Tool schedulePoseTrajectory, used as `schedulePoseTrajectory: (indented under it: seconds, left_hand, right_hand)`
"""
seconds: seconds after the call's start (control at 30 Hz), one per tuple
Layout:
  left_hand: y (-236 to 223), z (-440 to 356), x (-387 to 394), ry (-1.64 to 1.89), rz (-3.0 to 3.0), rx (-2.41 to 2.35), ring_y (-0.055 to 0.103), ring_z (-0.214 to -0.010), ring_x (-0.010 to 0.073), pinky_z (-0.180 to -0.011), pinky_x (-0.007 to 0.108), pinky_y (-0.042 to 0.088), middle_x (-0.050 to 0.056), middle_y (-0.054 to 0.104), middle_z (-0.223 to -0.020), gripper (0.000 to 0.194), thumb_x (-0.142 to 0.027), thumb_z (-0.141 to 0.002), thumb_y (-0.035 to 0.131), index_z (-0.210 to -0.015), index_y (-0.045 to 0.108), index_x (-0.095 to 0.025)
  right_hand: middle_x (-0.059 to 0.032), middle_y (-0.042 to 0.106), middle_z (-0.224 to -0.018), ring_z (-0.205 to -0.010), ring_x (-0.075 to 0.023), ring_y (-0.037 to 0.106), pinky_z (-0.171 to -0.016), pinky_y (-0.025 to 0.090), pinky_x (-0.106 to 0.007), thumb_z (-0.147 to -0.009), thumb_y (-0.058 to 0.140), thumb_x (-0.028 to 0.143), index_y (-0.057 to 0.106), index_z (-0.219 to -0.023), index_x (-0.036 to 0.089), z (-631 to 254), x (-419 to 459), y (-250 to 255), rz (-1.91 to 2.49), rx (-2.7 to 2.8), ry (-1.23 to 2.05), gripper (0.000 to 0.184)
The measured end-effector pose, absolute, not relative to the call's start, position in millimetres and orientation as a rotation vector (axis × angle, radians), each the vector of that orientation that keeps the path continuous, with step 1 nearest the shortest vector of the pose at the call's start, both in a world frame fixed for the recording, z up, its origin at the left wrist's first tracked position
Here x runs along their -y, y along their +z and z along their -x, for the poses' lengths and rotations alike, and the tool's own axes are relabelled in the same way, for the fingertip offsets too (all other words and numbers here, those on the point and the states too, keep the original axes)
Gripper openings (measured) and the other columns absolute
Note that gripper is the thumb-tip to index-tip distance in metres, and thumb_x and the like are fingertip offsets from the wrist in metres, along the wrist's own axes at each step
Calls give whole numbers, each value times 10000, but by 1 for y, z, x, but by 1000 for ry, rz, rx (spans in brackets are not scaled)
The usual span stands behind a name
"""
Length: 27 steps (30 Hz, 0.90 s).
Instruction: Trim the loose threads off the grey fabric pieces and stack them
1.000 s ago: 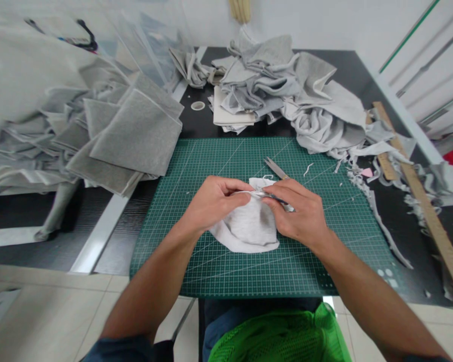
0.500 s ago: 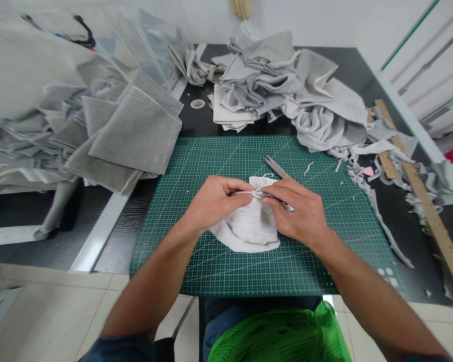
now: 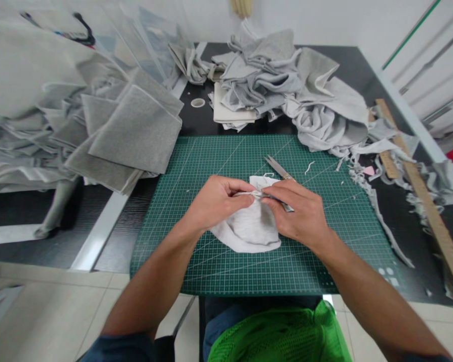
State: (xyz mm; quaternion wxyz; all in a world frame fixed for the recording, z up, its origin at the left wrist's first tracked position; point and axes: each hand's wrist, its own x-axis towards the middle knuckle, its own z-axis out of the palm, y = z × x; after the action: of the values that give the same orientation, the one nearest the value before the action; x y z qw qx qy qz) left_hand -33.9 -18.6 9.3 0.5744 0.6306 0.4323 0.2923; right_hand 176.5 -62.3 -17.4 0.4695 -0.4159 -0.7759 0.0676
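A small piece of white fabric lies bunched on the green cutting mat. My left hand pinches its raised upper fold between thumb and fingers. Facing it, my right hand is closed around a slim, metallic tool, mostly covered by the fingers, so its kind does not show. The tool's tip meets the fold right beside my left fingertips. Just beyond my right hand lies a pair of scissors, blades pointing away to the upper left, handles hidden under the hand.
Stacked grey fabric pieces fill the left side. A heap of grey cloth sits behind the mat, near a roll of tape. Fabric scraps and a wooden ruler lie at right. Green mesh covers my lap.
Both hands stay almost in place. The pinched fold and fingertips have shifted very slightly; the scissors and the fabric heaps rest as before.
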Motion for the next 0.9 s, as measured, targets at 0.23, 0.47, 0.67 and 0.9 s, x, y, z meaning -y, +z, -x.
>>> schedulePoseTrajectory:
  seconds: [0.23, 0.47, 0.67, 0.9]
  left_hand:
    - [10, 31, 19, 723, -1404, -941, 709, -777, 151, -694, 247, 541, 61, 789, -919, 237, -202, -775, 774, -1006, 757, -157]
    - [17, 31, 20, 757, -1306, -886, 647, -679, 118, -609, 221, 490, 9, 711, -816, 372, -157, -687, 820, -988, 604, -177]
    - [19, 37, 16, 744, -1432, -935, 629, -717, 118, -621, 221, 470, 28, 695, -811, 142, -133, -726, 736, -865, 708, -141]
    - [16, 40, 15, 748, -1478, -1002, 613, -671, 119, -610, 230, 461, 22, 689, -760, 103, -194, -777, 736, -860, 707, -140]
  right_hand:
    - [-64, 771, -1052, -947, -216, 730, -871, 615, -386, -915, 693, 239, 714, -1125, 221, -175, 65, -12, 1103, 1876, 245, 213]
    - [-20, 766, -967, -781, -178, 722, -702, 587, -312, -895, 711, 310, 674, -1128, 242, -177, 62, -15, 1288, 1783, 423, 246]
    - [-21, 763, -973, -807, -183, 719, -724, 570, -325, -900, 704, 326, 684, -1124, 237, -182, 59, -16, 1328, 1722, 451, 242]
    - [-65, 763, -1084, -953, -219, 724, -839, 595, -385, -915, 690, 287, 720, -1143, 232, -184, 59, -11, 1201, 1795, 316, 236]
